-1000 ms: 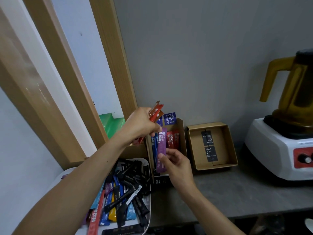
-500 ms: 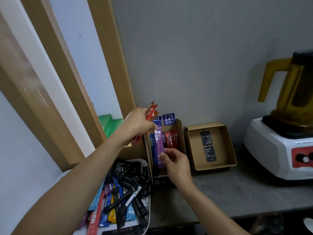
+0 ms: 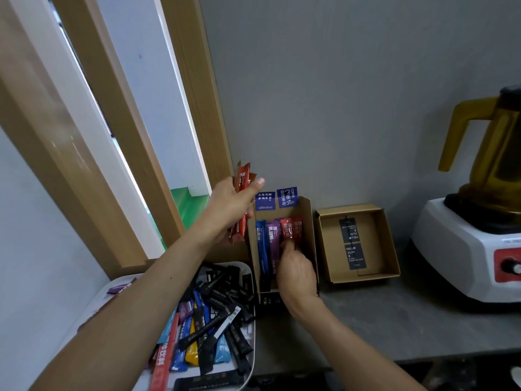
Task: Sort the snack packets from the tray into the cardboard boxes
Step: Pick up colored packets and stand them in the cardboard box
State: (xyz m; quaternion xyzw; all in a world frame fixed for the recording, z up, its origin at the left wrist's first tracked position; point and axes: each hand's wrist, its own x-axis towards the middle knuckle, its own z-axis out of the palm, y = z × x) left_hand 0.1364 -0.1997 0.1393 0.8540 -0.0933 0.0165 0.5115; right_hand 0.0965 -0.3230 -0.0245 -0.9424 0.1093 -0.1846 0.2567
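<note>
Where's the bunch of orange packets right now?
Head view, left of centre: the left hand grips the orange packets upright, just left of the packet-filled box, in front of the wooden frame.

We see the left hand (image 3: 228,210) gripping a bunch (image 3: 243,179) of red and brown packets upright, just left of the tall box (image 3: 308,235). The right hand (image 3: 296,272) reaches into that box, fingertips on the red packets (image 3: 291,231), which stand right of the purple packet (image 3: 273,235) and blue packets (image 3: 261,244); we cannot tell whether it grips them. A low box (image 3: 372,241) lies to the right, and the tray (image 3: 244,267) of packets sits near left.
</note>
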